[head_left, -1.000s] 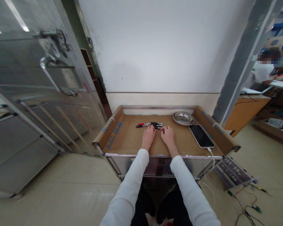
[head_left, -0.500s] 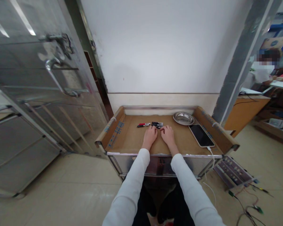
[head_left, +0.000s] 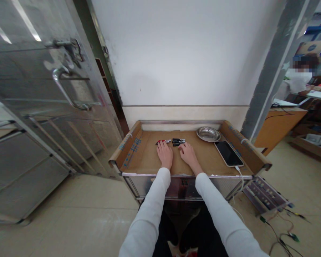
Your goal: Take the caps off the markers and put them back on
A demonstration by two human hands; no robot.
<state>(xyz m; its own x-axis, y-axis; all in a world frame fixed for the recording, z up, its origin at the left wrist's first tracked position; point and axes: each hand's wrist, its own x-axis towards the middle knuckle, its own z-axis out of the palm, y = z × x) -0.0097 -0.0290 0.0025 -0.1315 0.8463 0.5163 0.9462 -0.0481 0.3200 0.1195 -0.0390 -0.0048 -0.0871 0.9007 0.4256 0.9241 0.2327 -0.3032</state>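
On the cardboard-lined top of the cart point(head_left: 149, 169), a red pen and a black pen point(head_left: 168, 141) lie side by side at left. Several black pens point(head_left: 178, 140) are grouped just right of them. My left hand point(head_left: 165, 155) rests palm down, its fingers stretched over the near edge of the red and black pens and partly hiding them. Beside the near right end of the black group is my right hand point(head_left: 189, 156), fingers loosely bent and apart, with the fingertips close to or touching the lowest pen. Nothing shows gripped in either hand.
A round metal dish point(head_left: 208, 134) and a phone point(head_left: 228, 154) with a white charging cable point(head_left: 242, 182) occupy the cart's right side. Raised cardboard walls edge both ends. Right of the cart, an electrical box point(head_left: 267, 196) and loose wires lie on the floor. A person sits at far right.
My left hand has moved left from the black pens to the red and black pens, its fingers spreading. My right hand has shifted slightly, uncovering more of the black group.
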